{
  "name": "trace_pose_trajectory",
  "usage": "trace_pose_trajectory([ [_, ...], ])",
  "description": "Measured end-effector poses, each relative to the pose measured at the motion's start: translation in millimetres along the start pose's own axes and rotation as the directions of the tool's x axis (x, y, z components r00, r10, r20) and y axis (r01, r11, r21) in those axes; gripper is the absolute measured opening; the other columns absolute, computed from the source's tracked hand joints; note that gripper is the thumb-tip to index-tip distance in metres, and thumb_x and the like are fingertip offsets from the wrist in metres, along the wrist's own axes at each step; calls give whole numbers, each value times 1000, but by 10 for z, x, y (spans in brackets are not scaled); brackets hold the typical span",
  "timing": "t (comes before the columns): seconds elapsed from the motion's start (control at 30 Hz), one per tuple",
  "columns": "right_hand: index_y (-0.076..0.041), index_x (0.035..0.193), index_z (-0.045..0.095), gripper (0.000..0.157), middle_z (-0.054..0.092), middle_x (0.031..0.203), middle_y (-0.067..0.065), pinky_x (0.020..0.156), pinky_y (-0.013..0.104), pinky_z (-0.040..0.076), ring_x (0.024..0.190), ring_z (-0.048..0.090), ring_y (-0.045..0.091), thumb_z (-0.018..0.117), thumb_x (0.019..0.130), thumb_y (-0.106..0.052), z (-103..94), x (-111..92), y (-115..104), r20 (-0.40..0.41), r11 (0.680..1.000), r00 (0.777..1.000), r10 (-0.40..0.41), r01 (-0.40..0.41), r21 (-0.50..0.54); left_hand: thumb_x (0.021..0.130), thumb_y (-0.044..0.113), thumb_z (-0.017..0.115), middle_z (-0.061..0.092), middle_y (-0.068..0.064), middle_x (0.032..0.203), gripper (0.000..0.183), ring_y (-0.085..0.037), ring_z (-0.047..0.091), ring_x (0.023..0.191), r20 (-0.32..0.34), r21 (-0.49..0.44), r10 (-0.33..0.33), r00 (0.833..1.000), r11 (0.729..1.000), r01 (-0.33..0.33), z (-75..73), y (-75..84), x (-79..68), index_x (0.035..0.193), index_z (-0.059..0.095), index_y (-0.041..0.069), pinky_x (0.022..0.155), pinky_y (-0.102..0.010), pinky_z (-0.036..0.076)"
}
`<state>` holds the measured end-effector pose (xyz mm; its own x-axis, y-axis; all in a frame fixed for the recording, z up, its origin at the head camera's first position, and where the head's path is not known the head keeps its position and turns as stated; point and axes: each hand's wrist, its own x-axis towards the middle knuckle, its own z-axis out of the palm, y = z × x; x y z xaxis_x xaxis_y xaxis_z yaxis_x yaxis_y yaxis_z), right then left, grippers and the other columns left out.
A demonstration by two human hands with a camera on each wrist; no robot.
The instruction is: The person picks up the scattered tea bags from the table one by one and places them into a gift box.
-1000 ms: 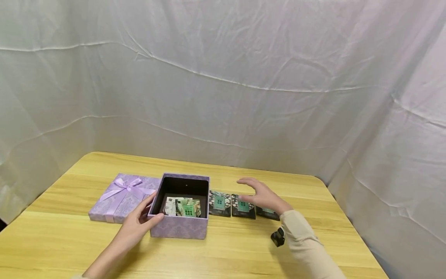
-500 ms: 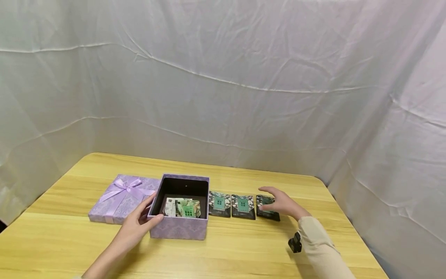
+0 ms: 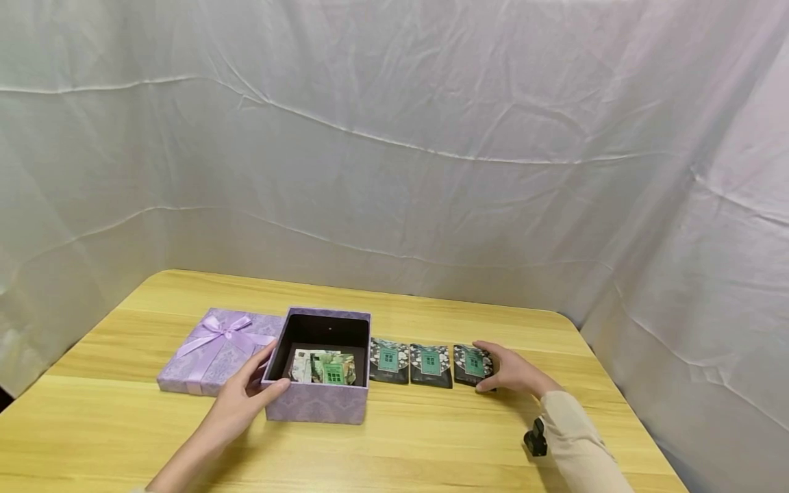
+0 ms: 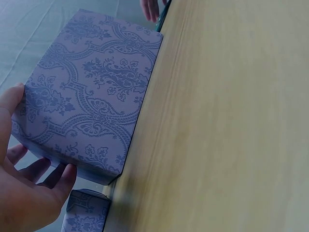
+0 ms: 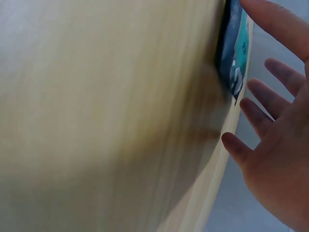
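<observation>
My left hand (image 3: 242,394) grips the near left corner of an uncovered purple gift box (image 3: 317,402). Its thumb lies on the front wall and its fingers along the left side; the left wrist view shows the patterned wall (image 4: 91,92) up close. Inside, light green-patterned sachets (image 3: 333,373) lie on the dark bottom. My right hand (image 3: 514,370) is at the rightmost dark floral sachet (image 3: 470,361), fingers near its top edge and thumb near its lower right corner. In the right wrist view the fingers are spread, with the thumb over the sachet (image 5: 236,43).
Left of the box lies its purple lid (image 3: 231,363) with a ribbon bow. Two more dark sachets, a middle one (image 3: 430,364) and one beside the box (image 3: 388,359), lie in the same row. A pale curtain (image 3: 394,171) hangs behind the wooden table (image 3: 401,452).
My right hand has moved right, from above the middle sachet to the rightmost one, and come down at its right side. The left hand and the box have stayed put.
</observation>
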<state>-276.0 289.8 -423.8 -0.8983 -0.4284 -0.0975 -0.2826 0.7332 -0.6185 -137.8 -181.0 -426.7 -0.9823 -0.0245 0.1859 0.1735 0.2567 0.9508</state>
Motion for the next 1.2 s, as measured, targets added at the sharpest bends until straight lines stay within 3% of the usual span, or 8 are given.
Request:
trace_pose_trajectory([
  [0.13, 5, 144, 38, 95, 34, 146, 31, 108, 62, 22, 133, 29, 50, 89, 66, -11, 20, -11, 40, -3, 1000, 1000, 7, -7, -7, 92, 15, 68, 43, -30, 140, 67, -43, 54, 116, 2, -3, 3, 1000, 1000, -3, 2, -3, 1, 150, 34, 6, 87, -17, 45],
  [0.43, 4, 143, 41, 90, 39, 143, 31, 106, 63, 25, 129, 35, 50, 88, 68, -14, 41, -42, 49, -17, 999, 1000, 18, -19, -31, 92, 16, 68, 42, -30, 141, 68, -43, 52, 117, 3, -12, -11, 1000, 1000, 11, 3, -3, 2, 150, 34, 7, 87, -16, 44],
  [0.8, 5, 139, 45, 82, 44, 136, 31, 100, 62, 35, 122, 43, 47, 85, 73, -23, 62, -43, 97, -41, 990, 998, -51, 45, -135, 92, 16, 68, 42, -30, 141, 68, -44, 52, 118, 7, -18, -11, 1000, 1000, 11, -1, -8, -5, 150, 34, 7, 87, -16, 44],
  [1.2, 2, 140, 46, 79, 43, 135, 32, 96, 60, 40, 117, 47, 44, 83, 75, -24, 39, -94, 20, -85, 990, 996, -3, -9, -139, 92, 16, 67, 42, -30, 141, 68, -43, 52, 118, 10, -19, -13, 1000, 1000, 13, -2, 12, -4, 150, 34, 7, 86, -15, 44],
])
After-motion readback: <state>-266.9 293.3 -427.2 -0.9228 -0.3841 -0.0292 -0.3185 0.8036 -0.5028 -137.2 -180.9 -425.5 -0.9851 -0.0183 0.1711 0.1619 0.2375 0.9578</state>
